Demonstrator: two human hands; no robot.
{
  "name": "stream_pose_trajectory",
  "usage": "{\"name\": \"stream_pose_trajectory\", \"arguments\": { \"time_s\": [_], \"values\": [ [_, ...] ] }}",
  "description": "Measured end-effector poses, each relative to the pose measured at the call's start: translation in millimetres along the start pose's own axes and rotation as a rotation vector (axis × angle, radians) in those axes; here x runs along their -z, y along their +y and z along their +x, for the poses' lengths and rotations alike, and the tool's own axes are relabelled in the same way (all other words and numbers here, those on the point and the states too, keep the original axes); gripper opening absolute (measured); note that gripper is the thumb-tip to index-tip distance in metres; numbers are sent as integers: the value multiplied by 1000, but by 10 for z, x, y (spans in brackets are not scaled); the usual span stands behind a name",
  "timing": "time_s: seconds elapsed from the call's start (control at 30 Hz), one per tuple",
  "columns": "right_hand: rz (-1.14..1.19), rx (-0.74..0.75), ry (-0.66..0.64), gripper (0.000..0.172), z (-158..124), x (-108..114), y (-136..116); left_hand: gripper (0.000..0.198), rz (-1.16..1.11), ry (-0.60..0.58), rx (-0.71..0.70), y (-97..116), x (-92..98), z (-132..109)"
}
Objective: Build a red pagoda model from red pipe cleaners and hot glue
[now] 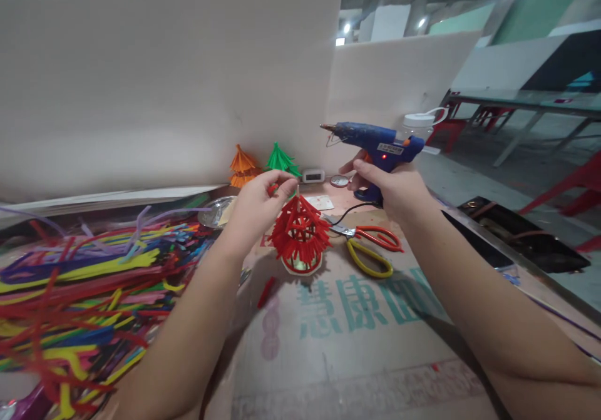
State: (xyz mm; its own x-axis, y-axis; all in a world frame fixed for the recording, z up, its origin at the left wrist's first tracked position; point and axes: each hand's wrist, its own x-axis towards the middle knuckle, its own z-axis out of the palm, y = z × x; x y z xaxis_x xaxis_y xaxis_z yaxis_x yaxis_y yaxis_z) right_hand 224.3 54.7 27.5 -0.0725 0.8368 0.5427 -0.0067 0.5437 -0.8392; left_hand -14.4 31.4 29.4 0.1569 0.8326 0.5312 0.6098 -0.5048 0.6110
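My right hand [393,189] is wrapped round the grip of a blue hot glue gun [375,142], held up with its nozzle pointing left. My left hand [257,206] pinches a small red piece between thumb and fingers, just above and left of a red pipe-cleaner pavilion [300,235] that stands on the cardboard-covered table [357,345]. A thin stick rises from the pavilion's top, close to my left fingertips.
A heap of coloured pipe cleaners [79,288] fills the left. Red and yellow scissors [370,248] lie right of the pavilion. Orange [242,164] and green [280,158] paper shapes, a jar [419,126] and a white partition [164,82] stand behind. A red scrap [265,292] lies in front.
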Motion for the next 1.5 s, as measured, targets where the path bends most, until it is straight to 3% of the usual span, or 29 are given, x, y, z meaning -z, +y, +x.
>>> {"name": "stream_pose_trajectory", "arguments": {
  "time_s": [0.17,0.33,0.53,0.67,1.17,1.5],
  "values": [
    [-37,-9,-26,20,-19,-39,-42,25,-26,-74,-65,-23,-35,-58],
    [-54,-9,-38,22,-44,-48,-59,26,-50,4,-59,-22,31,-94],
    [-49,-14,-27,22,-81,-53,-91,32,-306,8,142,53,98,-123],
    [-82,-40,-37,23,-98,-62,-113,34,-381,-24,191,43,116,-112],
    [-60,-5,-49,17,-108,-73,-82,36,-495,-83,203,-29,139,-102],
    [-82,-14,-66,11,-107,-88,-89,39,-614,-86,289,-24,133,-103]
  ]
}}
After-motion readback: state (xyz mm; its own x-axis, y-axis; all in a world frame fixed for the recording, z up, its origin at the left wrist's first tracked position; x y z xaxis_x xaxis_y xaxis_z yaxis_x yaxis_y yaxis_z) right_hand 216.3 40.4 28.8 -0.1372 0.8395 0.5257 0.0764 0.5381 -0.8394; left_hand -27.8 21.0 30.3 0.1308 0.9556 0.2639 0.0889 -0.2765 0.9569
